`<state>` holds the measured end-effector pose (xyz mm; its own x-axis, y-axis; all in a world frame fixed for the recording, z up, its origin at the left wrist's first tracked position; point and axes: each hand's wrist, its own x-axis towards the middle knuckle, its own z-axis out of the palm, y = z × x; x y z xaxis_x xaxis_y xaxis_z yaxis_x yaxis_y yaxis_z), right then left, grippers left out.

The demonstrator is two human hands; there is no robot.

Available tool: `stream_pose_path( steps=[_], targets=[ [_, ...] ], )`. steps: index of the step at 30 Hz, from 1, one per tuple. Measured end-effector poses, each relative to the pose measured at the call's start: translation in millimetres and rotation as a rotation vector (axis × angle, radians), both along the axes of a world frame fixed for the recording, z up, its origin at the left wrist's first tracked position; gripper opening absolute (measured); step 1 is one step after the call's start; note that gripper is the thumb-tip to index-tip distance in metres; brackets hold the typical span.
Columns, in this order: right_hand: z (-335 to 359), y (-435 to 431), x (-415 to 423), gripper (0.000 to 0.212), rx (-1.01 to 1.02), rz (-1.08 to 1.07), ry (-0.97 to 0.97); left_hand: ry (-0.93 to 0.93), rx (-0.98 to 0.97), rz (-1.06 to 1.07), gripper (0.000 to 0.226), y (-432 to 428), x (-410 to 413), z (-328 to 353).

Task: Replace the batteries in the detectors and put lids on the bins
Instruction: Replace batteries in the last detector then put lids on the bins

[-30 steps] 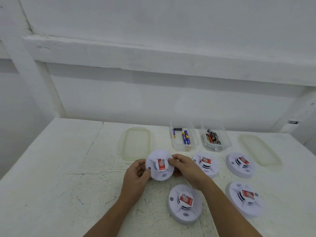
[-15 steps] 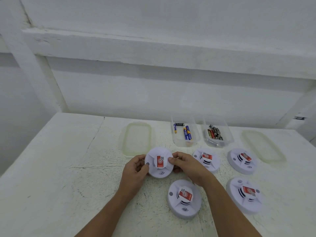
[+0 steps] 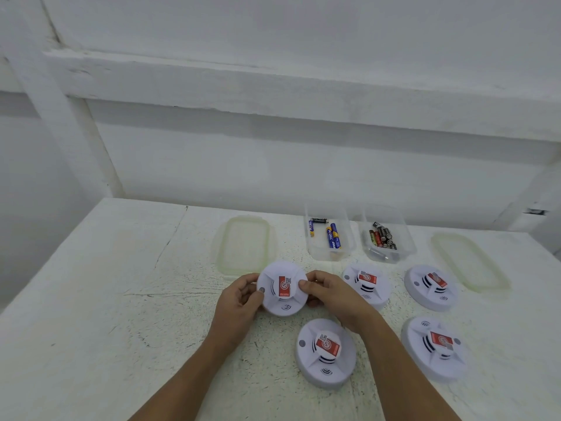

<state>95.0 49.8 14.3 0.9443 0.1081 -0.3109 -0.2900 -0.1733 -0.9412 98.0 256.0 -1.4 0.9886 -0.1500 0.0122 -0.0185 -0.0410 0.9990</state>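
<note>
Left hand and right hand grip a white smoke detector by opposite rims; curled fingers hide its edges and underside.

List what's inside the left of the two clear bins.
The left bin holds a few loose batteries, mostly blue, one black. It has no lid on, so nothing covers them.

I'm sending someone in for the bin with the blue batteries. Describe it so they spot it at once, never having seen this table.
At the far edge of the white table, near the wall, two clear bins stand side by side. Take the left bin: it holds a few loose, mostly blue batteries, while the right bin holds a heap of black and red batteries.
</note>
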Motion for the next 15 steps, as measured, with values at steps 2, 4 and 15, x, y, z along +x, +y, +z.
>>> stream_pose_path(
  steps=[2,4,15],
  targets=[
    [0.7,0.1,-0.5,0.016,0.003,0.001,-0.006,0.001,-0.01,-0.001,0.026,-0.6,-0.5,1.6],
    [0.7,0.0,-1.0,0.015,0.01,0.0,-0.006,0.003,-0.011,0.001,0.025,-0.7,-0.2,2.0],
    [-0.2,-0.1,-2.0,0.014,0.016,-0.012,-0.007,0.0,-0.001,0.008,0.023,0.4,-0.2,3.6]
  ],
)
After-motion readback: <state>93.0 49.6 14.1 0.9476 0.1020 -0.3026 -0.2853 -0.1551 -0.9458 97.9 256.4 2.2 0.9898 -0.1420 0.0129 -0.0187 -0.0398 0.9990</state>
